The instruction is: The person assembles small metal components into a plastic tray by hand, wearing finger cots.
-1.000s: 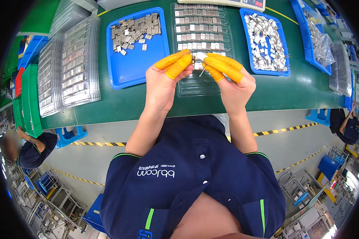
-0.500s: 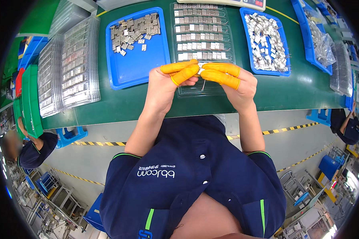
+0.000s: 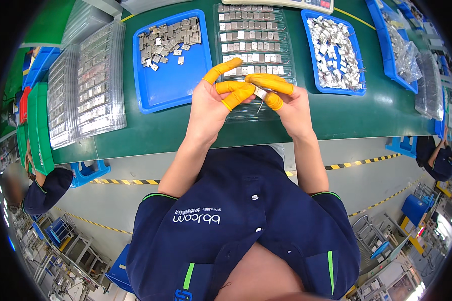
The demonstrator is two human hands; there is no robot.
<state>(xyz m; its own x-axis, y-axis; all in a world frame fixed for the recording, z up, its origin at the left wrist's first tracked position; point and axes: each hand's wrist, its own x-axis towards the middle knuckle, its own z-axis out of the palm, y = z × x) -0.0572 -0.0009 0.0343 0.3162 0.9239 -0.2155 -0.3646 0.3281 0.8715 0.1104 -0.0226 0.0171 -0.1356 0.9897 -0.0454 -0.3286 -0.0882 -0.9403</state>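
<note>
While a green table (image 3: 351, 118) stretches before you, bearing a blue tray (image 3: 168, 88) left of a clear tray (image 3: 237, 116), your left hand (image 3: 210, 103), one finger lifted, and your right hand (image 3: 296, 108) both pinch a small silvery part (image 3: 259, 92) between nearly closed fingertips, above the clear tray's near end.
</note>
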